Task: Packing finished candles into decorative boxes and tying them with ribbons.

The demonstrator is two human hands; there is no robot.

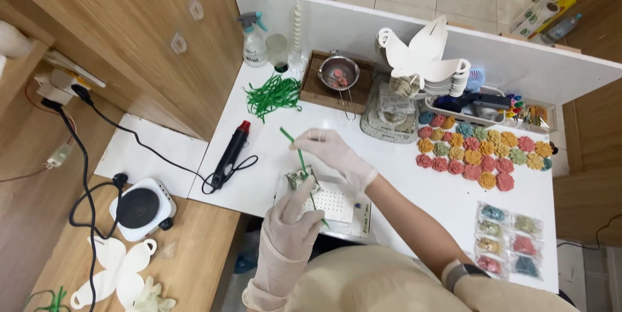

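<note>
Stem (pixel 299 153): green, pinched in right hand (pixel 334 153), lower end running under left hand (pixel 293 221).
Packet (pixel 300 178): small clear one, gripped by left hand on pad (pixel 337 200).
Done: bagged flowers (pixel 508 239) right of the hands (six packets).
Left: loose flowers (pixel 483 150) and spare stems (pixel 272 95) beyond the hands.

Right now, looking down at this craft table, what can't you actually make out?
- Head view: what the left hand pinches on the white dotted sheet is covered by its own fingers.
- Contents of the small clear packets: too small to tell beyond coloured bits.
- Pieces in the metal strainer: too small to identify.
- Green strands at the lower left: cut off by the picture edge.
- Right hand holds a green stick; its lower end is hidden.
</note>
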